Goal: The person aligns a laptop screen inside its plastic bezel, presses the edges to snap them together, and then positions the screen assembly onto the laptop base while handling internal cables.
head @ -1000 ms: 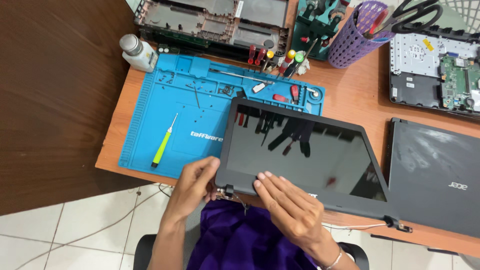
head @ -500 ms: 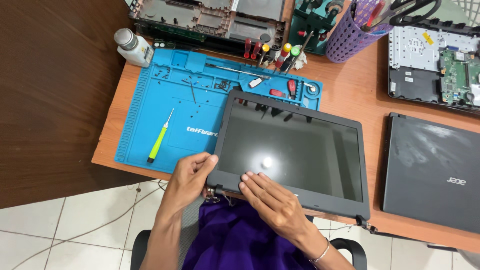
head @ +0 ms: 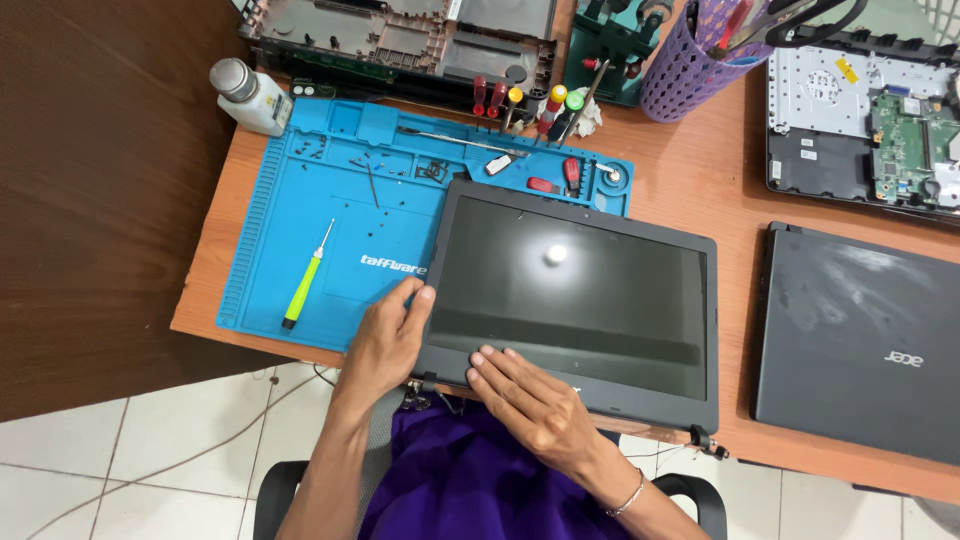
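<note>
A detached laptop screen panel (head: 575,290) with a dark bezel lies face up, partly on the blue work mat (head: 330,225) and partly on the wooden desk. My left hand (head: 385,335) grips its near left corner, thumb on the bezel edge. My right hand (head: 525,395) rests flat with its fingers on the near bottom bezel. Metal hinges stick out at the panel's near corners.
A yellow-green screwdriver (head: 305,280) lies on the mat, with loose screws and small tools at its far edge. A white bottle (head: 248,95), a purple tool cup (head: 690,60), an opened laptop chassis (head: 400,35), a bare laptop base (head: 865,125) and a closed dark laptop lid (head: 860,340) ring the desk.
The screen panel has tilted down from raised to lying flat on the mat. Both hands stayed at its near edge, the left still on the corner.
</note>
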